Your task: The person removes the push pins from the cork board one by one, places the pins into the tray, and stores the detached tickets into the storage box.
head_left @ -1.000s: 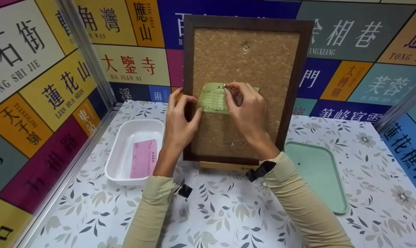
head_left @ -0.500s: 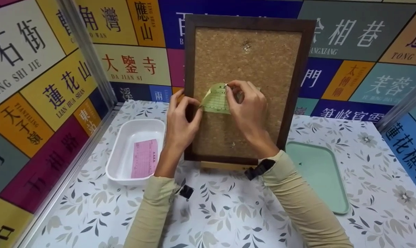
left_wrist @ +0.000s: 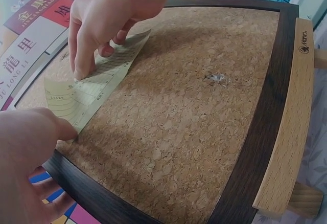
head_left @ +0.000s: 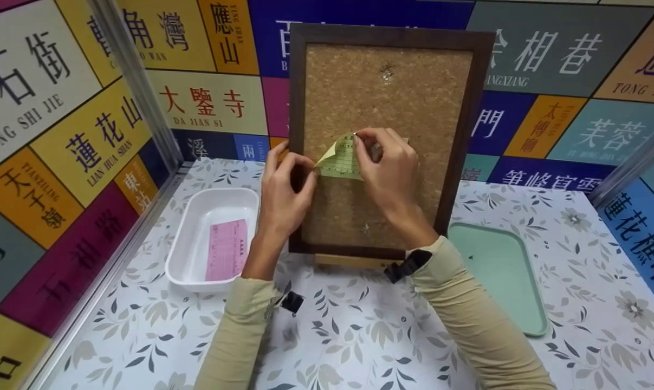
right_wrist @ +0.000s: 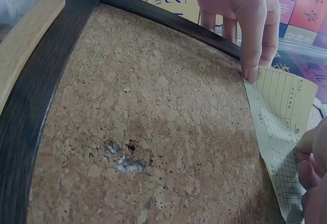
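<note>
A yellow-green printed slip (head_left: 344,161) lies against the cork board (head_left: 386,103), its left part curling away from the cork. My left hand (head_left: 284,192) pinches the slip's lower left corner between thumb and fingers beside the dark frame; in the left wrist view the thumb lies over that corner. At the slip's upper edge, my right hand (head_left: 392,173) pinches a tiny shiny pin, mostly hidden by its fingertips. The right hand covers the slip's right part in the head view. The right wrist view shows the lined slip (right_wrist: 278,101) stretching between both hands.
A wooden stand (head_left: 354,261) holds the board upright. On the left, a white tray (head_left: 176,254) contains a pink slip (head_left: 226,249). A green tray (head_left: 500,271) lies right, partly behind the right sleeve. Worn patches (left_wrist: 217,78) mark the cork.
The slip's upper left corner has folded over toward the right, showing its plain back. The left fingertips shifted slightly right along with the lower corner; the right hand stays nearly in place.
</note>
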Action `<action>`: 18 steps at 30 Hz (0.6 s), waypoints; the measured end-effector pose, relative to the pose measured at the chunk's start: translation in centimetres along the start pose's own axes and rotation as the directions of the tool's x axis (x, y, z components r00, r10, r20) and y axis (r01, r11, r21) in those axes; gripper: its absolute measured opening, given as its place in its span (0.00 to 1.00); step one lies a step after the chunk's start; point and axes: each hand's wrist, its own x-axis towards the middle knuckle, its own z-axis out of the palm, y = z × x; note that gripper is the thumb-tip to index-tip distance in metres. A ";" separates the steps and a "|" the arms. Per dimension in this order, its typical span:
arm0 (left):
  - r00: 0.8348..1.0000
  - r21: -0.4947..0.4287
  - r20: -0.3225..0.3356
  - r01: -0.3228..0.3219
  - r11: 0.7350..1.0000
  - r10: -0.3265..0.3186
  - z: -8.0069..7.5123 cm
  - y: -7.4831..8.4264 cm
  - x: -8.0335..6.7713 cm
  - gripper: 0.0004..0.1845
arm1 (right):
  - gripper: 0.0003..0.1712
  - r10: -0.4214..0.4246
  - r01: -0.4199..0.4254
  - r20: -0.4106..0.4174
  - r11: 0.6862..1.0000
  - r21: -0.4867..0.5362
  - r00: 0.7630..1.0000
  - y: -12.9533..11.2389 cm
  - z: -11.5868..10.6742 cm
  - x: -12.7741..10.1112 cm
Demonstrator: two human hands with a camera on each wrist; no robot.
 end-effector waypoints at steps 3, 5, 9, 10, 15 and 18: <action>1.000 0.001 -0.006 -0.005 1.000 0.005 0.1 -0.1 -0.1 0.04 | 0.06 -0.011 0.011 0.001 0.999 0.034 1.000 0.1 0.1 -0.1; 1.000 -0.005 -0.009 -0.007 1.000 0.007 0.1 -0.1 -0.1 0.04 | 0.05 -0.016 0.016 -0.001 0.999 0.034 1.000 0.2 0.1 -0.2; 1.000 -0.014 -0.009 -0.005 1.000 0.005 0.1 -0.1 -0.1 0.04 | 0.06 -0.002 0.002 0.002 0.999 0.040 1.000 0.3 0.0 -0.3; 1.000 -0.014 -0.009 -0.004 1.000 0.004 0.0 -0.1 -0.1 0.05 | 0.06 0.008 -0.008 0.005 0.999 0.041 1.000 0.2 0.0 -0.2; 1.000 0.008 -0.007 0.007 1.000 -0.007 -0.2 0.0 0.0 0.08 | 0.08 0.062 -0.063 0.041 0.997 0.039 0.997 -0.1 -0.2 0.1; 1.000 0.010 -0.002 0.016 1.000 -0.015 -0.2 0.0 0.0 0.08 | 0.09 0.082 -0.084 0.068 0.996 0.028 0.994 -0.1 -0.3 0.2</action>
